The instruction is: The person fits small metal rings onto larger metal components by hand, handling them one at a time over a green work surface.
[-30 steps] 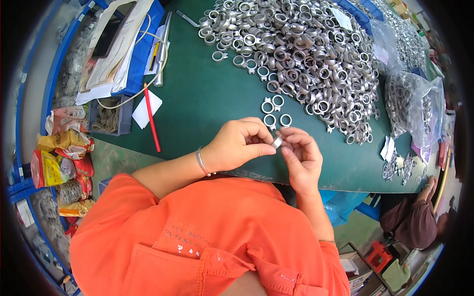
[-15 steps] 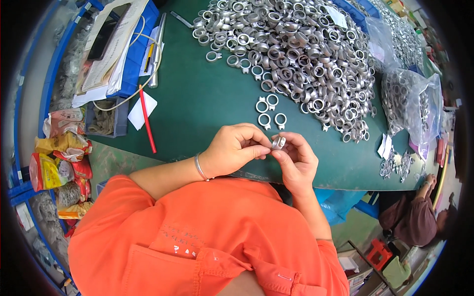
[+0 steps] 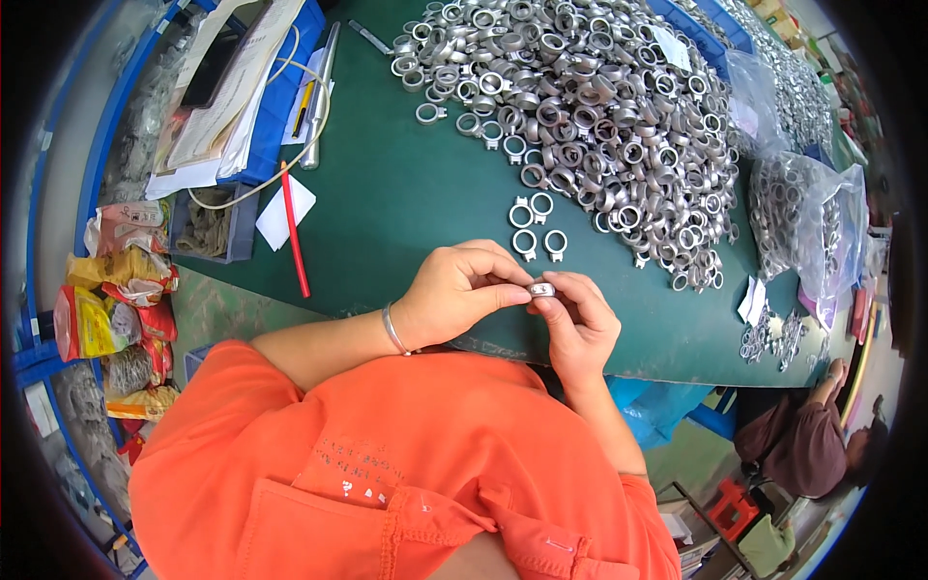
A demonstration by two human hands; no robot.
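The metal ring [image 3: 541,289] sits between the fingertips of both hands, above the near edge of the green surface [image 3: 406,227], its band facing up and small dark detail on it too fine to resolve. The left hand [image 3: 466,283] pinches the ring's left end between thumb and forefinger; the right hand [image 3: 580,324] pinches it from the right, thumb below and fingers above. Judged by appearance, the part is light, rigid and hard to damage; its smooth, curved exterior may slip or rotate under light pressure. Recommended hold: opposite points of the outer band or rim, with the fingertips clear of any projecting tab. Just beyond the hands, four similar rings [image 3: 529,255] lie apart from the large pile of rings [image 3: 599,126]. Farther out, a red pencil [image 3: 296,232] overlaps a white slip [image 3: 277,218] at left; a clear bag of parts [image 3: 785,217] stands at right.
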